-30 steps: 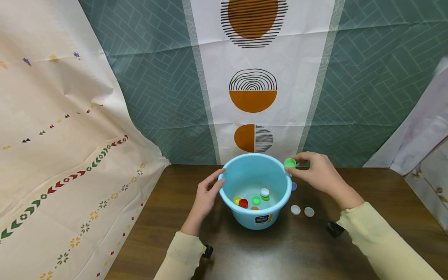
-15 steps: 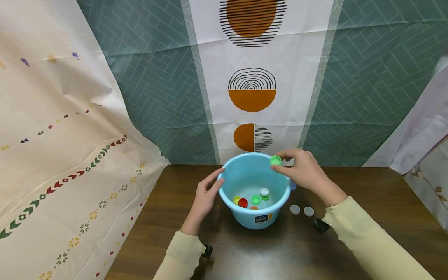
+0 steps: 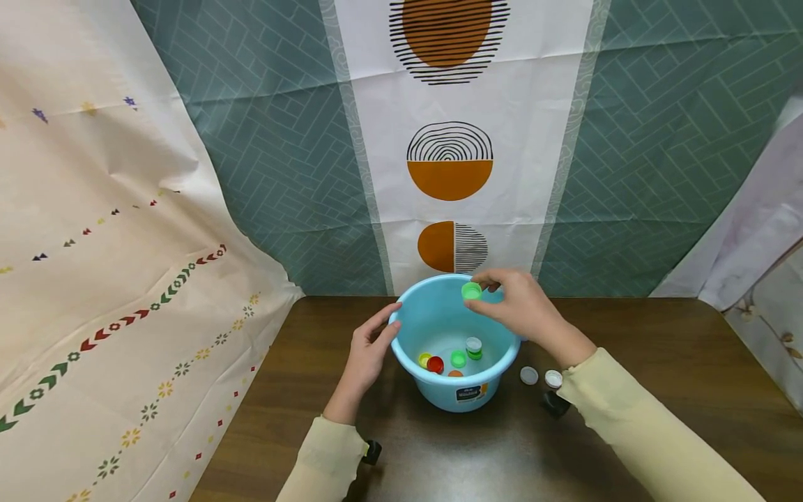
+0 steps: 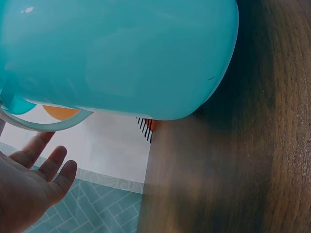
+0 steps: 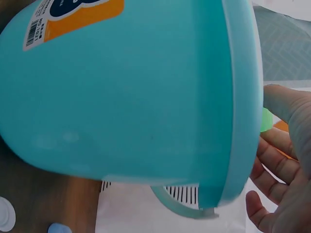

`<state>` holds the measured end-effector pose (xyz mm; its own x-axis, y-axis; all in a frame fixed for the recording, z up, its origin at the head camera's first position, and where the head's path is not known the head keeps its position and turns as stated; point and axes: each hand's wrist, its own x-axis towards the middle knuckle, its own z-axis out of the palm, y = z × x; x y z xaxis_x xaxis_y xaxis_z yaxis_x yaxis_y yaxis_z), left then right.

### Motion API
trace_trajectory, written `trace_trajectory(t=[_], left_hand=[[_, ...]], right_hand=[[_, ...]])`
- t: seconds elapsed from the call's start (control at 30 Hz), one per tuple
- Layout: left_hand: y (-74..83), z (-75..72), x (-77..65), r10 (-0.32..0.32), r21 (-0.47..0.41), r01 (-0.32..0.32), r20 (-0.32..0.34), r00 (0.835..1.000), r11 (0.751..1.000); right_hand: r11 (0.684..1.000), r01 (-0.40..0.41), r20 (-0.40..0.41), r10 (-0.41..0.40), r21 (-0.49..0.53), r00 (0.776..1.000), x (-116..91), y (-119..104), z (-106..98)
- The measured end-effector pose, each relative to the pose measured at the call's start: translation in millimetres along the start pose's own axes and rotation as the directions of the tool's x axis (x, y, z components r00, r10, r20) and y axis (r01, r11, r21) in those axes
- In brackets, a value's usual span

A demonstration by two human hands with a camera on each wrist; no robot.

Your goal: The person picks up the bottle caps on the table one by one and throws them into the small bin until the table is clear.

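Note:
A light blue plastic basin (image 3: pixel 433 382) stands on the table. My left hand (image 3: pixel 369 348) holds its left rim between thumb and forefinger; in the left wrist view the other fingers of the left hand (image 4: pixel 36 182) stand loose beside the ear handle (image 4: pixel 53 125). Above the basin's inside, my right hand (image 3: pixel 521 307) pinches a green bottle cap (image 3: pixel 472 291), which the rim largely hides in the right wrist view. On the basin floor lie a red cap (image 3: pixel 436 364), a yellow cap (image 3: pixel 424 360), an orange cap (image 3: pixel 455 374), a white cap (image 3: pixel 473 345) and green caps (image 3: pixel 459 359).
Right of the basin, two white caps (image 3: pixel 529 376) lie on the brown table (image 3: pixel 301 411). A blue cap (image 5: pixel 59 228) lies close to the basin. Patterned cloth (image 3: pixel 276 174) hangs behind the table, and a cream cloth (image 3: pixel 157 314) borders its left side.
My right hand has carried the green cap leftward from the basin's right rim to over its inside. The left hand has stayed at the left rim.

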<state>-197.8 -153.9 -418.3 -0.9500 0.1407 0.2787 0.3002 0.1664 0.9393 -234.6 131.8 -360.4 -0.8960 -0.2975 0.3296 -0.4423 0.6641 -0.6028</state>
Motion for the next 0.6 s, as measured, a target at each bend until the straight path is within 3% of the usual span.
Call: trace_trajectory(t=[0.6], left_hand=[[-2.8, -0.7, 0.3, -0.001, -0.014, 0.001, 0.005, 1.0, 1.0]], right_hand=[[1.0, 0.012, 0.062, -0.013, 0.022, 0.998, 17, -11, 19]])
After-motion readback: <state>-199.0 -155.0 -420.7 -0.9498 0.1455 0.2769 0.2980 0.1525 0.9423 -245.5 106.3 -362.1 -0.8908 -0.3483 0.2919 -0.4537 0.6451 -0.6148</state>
